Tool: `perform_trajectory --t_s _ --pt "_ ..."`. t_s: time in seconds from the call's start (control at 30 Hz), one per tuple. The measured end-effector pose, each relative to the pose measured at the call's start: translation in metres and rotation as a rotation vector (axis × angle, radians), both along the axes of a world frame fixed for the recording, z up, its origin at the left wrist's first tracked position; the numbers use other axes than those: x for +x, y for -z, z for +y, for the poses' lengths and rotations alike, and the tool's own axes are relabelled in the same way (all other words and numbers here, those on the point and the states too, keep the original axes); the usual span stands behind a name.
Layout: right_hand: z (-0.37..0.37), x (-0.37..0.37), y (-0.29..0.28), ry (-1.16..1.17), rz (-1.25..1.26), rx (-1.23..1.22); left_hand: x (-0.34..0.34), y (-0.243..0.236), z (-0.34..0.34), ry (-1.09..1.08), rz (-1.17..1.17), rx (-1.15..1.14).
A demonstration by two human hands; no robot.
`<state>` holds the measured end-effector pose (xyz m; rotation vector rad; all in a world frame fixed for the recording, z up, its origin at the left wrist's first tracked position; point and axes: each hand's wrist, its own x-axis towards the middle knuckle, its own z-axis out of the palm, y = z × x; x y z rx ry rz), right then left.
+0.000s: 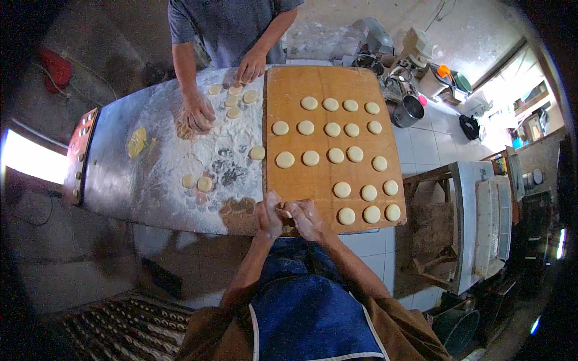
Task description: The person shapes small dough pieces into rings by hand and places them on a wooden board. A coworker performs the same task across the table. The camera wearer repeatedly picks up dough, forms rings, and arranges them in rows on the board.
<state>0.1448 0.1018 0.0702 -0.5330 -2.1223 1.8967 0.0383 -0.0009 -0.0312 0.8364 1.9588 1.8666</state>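
Observation:
My left hand (270,216) and my right hand (306,219) meet at the near edge of the table, fingers curled together around a small piece of dough (288,213), mostly hidden by them. They are over the near left corner of a wooden board (325,81), which bears several rows of pale, flat dough rounds (335,155). Left of it, the metal table top (111,156) is dusted with white flour, with a few dough rounds (205,184) and a yellowish smear (137,141) on it. One round (257,153) sits beside the board's left edge.
Across the table a co-worker (229,36) in a grey shirt works on dough with both hands. A narrow board (84,129) lines the far left end. Pots (407,111) and buckets stand behind right, a metal-topped stand (466,225) at right. Trays (120,325) of small pieces are low at left.

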Motion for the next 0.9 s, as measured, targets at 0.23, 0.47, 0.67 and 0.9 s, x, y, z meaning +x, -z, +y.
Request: perform_trajectory --t_s 0.23,0.47,0.67,0.9 --pt "0.02 -0.021 -0.008 0.163 -0.159 0.231 -0.039 -0.005 0.022 -0.184 0.161 -0.421" --pt "0.012 0.038 0.0 0.384 -0.409 0.667 -0.048 -0.028 0.016 -0.093 0.31 -0.456" --pt "0.01 0.093 0.049 0.499 -0.53 1.106 -0.054 -0.046 0.025 0.075 0.456 -0.518" --pt "0.026 0.094 0.022 0.478 -0.769 0.631 -0.067 -0.077 0.002 0.019 0.309 -0.429"
